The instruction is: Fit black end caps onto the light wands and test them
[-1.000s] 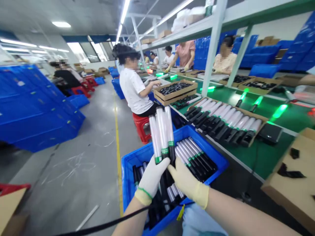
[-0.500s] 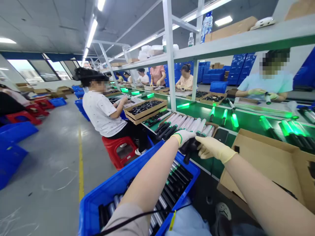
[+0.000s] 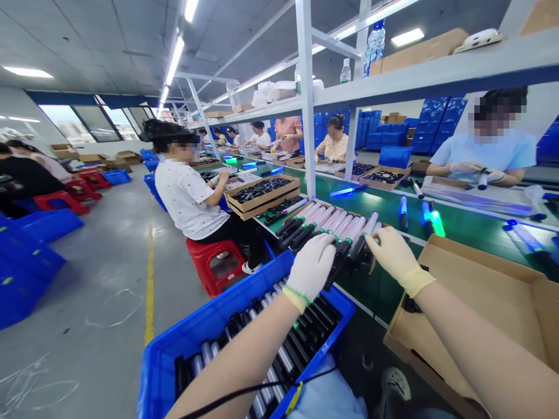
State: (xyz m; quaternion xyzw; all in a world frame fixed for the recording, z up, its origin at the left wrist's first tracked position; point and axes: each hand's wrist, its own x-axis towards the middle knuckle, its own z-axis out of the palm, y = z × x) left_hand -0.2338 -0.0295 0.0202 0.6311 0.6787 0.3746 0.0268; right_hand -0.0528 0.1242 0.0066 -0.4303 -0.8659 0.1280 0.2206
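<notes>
My left hand (image 3: 311, 265), in a white glove, reaches over the near edge of the cardboard tray of light sticks. Its bent fingers close on a black-handled light stick (image 3: 335, 269), though their tips are partly hidden. At the tray's right end my right hand (image 3: 395, 259), gloved in pale yellow, pinches the side of another light stick (image 3: 365, 237) between bent fingers. Several light sticks with clear tubes (image 3: 334, 222), green rings and black handles lie side by side in this tray, handles toward me. Below my left arm, a blue bin (image 3: 159, 355) holds many more.
An open cardboard box (image 3: 484, 291) stands at the right. Beyond the tray, lit blue and green sticks lie on the green belt (image 3: 371, 201). A white shelf post (image 3: 308, 134) rises behind the tray. A seated co-worker (image 3: 187, 198) is on the left; others sit across.
My hands have moved apart from close together over the tray: the left toward me and left, the right slightly rightward. Most lit sticks on the belt have turned from green to blue.
</notes>
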